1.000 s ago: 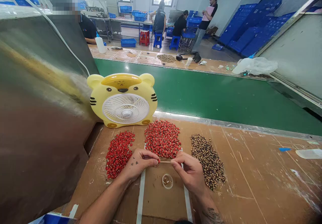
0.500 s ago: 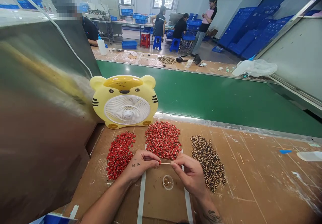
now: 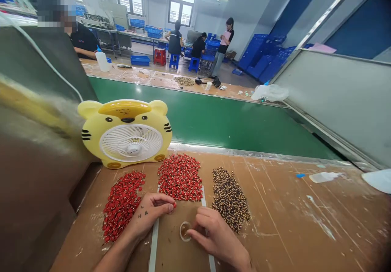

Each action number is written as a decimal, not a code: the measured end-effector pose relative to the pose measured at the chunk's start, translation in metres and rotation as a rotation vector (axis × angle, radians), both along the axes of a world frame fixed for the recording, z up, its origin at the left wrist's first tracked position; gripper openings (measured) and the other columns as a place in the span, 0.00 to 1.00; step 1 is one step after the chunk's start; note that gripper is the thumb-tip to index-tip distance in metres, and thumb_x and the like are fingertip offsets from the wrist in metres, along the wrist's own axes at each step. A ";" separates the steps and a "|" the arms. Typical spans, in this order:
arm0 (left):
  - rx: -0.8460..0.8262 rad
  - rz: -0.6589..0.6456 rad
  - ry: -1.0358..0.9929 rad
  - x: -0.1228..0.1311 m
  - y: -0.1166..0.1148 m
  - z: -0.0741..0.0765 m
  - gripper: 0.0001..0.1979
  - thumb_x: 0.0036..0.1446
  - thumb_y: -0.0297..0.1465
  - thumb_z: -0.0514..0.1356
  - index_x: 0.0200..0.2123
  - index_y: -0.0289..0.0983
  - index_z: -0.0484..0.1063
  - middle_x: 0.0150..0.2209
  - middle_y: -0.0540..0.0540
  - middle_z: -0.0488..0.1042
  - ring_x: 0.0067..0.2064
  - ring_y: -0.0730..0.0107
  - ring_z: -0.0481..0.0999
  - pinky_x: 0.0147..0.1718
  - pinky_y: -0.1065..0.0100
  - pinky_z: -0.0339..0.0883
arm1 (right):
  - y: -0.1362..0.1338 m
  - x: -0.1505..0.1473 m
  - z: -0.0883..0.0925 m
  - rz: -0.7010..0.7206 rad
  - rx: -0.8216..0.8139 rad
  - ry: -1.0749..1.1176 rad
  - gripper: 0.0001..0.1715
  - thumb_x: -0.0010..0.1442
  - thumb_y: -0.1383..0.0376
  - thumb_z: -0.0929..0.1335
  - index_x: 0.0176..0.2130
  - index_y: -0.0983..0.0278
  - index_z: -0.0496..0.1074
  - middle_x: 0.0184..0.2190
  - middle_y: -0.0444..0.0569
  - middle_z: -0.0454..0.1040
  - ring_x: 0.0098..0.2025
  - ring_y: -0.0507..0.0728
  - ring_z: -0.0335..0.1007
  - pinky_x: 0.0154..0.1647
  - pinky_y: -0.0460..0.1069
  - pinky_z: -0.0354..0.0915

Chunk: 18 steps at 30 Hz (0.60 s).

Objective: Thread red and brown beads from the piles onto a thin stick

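My left hand rests at the lower edge of the middle pile of red beads, and a small red bead shows at its pinched fingertips. My right hand lies lower right, its fingertips at the rim of a small clear round dish. The dish sits on a brown cardboard work surface between white tape strips. Another red bead pile lies to the left, and a pile of dark speckled seeds lies to the right. Nothing shows in my right hand's grip.
A yellow tiger-shaped fan stands behind the piles, with a green conveyor belt beyond it. A metal panel rises on the left. Co-workers and stacks of blue crates fill the far room.
The view has swung left and tilted. My right hand has moved apart from the left and down to the dish, and the thin stick between my hands no longer shows.
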<state>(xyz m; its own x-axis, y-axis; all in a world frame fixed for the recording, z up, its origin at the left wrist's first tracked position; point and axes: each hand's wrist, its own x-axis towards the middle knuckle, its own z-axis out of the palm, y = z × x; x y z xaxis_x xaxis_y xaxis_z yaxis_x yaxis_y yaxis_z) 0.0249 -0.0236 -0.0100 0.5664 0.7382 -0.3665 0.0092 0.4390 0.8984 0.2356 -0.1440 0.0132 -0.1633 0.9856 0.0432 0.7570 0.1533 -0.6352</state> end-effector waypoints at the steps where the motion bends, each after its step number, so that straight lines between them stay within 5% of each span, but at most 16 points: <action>1: -0.005 -0.010 0.000 0.000 0.000 -0.001 0.07 0.44 0.31 0.70 0.28 0.35 0.82 0.27 0.47 0.80 0.29 0.69 0.73 0.31 0.71 0.62 | 0.000 0.005 -0.001 -0.036 -0.005 -0.010 0.11 0.61 0.64 0.72 0.28 0.63 0.70 0.27 0.44 0.71 0.31 0.54 0.68 0.32 0.46 0.60; 7: -0.013 -0.030 -0.023 0.000 0.000 -0.004 0.08 0.45 0.33 0.70 0.29 0.34 0.82 0.26 0.46 0.79 0.30 0.69 0.73 0.32 0.71 0.63 | 0.023 0.067 0.000 -0.316 0.056 -0.261 0.08 0.65 0.70 0.65 0.38 0.63 0.75 0.36 0.50 0.75 0.41 0.58 0.70 0.44 0.51 0.64; 18: -0.011 0.016 -0.070 -0.001 0.003 -0.005 0.10 0.43 0.33 0.72 0.29 0.34 0.82 0.26 0.46 0.80 0.29 0.69 0.74 0.31 0.71 0.64 | 0.053 0.084 -0.014 -0.247 -0.017 -0.454 0.13 0.57 0.76 0.66 0.28 0.63 0.76 0.30 0.51 0.75 0.37 0.60 0.70 0.41 0.50 0.63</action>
<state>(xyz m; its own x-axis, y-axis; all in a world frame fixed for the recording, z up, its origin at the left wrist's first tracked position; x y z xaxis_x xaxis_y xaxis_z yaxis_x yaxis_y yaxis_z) 0.0241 -0.0211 -0.0146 0.5791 0.7433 -0.3348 -0.0606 0.4488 0.8916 0.3198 -0.0913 -0.0012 0.0756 0.9971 0.0051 0.9694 -0.0723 -0.2347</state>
